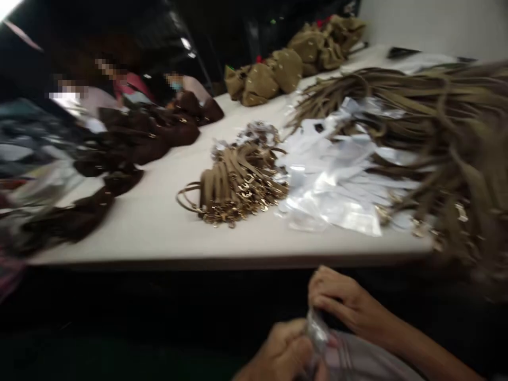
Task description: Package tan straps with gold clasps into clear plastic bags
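Both my hands are low in the view, below the table's front edge, over my lap. My left hand and my right hand are closed together on a small clear plastic bag, fingers pinched on its top. On the white table in front lies a bundle of tan straps with gold clasps, a heap of clear plastic bags, and a large pile of tan straps at the right.
Dark brown pouches lie along the table's left side. Tan pouches are heaped at the far end. Other people sit at the far left behind the table. The view is blurred by motion.
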A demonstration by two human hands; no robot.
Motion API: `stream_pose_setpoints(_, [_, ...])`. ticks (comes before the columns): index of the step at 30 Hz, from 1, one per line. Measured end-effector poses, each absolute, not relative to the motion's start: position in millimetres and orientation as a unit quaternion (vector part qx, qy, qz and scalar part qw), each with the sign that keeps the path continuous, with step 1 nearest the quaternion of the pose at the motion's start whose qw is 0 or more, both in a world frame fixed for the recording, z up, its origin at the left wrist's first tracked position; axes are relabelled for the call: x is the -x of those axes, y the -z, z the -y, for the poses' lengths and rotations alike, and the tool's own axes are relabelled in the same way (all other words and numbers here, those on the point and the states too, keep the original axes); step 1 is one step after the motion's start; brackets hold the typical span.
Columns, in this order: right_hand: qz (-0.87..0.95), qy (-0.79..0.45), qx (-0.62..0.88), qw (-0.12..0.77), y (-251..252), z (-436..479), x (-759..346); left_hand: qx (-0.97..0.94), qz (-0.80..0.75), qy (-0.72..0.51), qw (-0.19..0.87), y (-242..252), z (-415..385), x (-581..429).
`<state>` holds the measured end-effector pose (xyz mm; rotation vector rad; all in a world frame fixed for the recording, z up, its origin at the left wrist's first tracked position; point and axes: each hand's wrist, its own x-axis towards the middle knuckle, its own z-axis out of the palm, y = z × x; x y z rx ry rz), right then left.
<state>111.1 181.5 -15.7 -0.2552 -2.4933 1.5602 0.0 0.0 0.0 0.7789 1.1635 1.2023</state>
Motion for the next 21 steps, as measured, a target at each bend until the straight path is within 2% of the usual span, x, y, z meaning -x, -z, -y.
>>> stream_pose_setpoints(2, [0.791, -0.587, 0.11, 0.129, 20.7, -179.1, -109.4, -0.292, -0.443, -0.584, 0.615, 4.1, -7.4, -0.6])
stream_pose_setpoints(5, [0.669, -0.712, 0.17, 0.127, 29.9, -168.9, -104.9, -0.207, -0.374, -0.705, 0.566, 1.7, -20.4, -1.6])
stream_pose_setpoints(7, [0.619, -0.752, 0.183, 0.134, 34.5, -158.8, -105.6, -0.174, -0.356, -0.734, 0.551, -3.9, -26.5, -0.7])
stream_pose_setpoints(10, [0.663, -0.699, 0.18, 0.2, 38.2, -152.3, -110.2, -0.146, -0.346, -0.749, 0.547, -10.3, -30.5, 3.2])
stream_pose_setpoints(14, [0.783, -0.536, 0.157, 0.274, 36.2, -160.3, -112.3, -0.136, -0.387, -0.757, 0.508, -7.6, -31.4, 9.7])
stream_pose_setpoints(17, [0.819, -0.498, 0.159, 0.237, 34.7, -160.0, -109.0, -0.159, -0.464, -0.769, 0.409, -1.3, -35.8, 14.0])
stream_pose_setpoints(21, [0.775, -0.595, 0.167, 0.134, 36.8, -140.5, -105.7, -0.195, -0.552, -0.767, 0.265, 6.5, -49.0, 17.4])
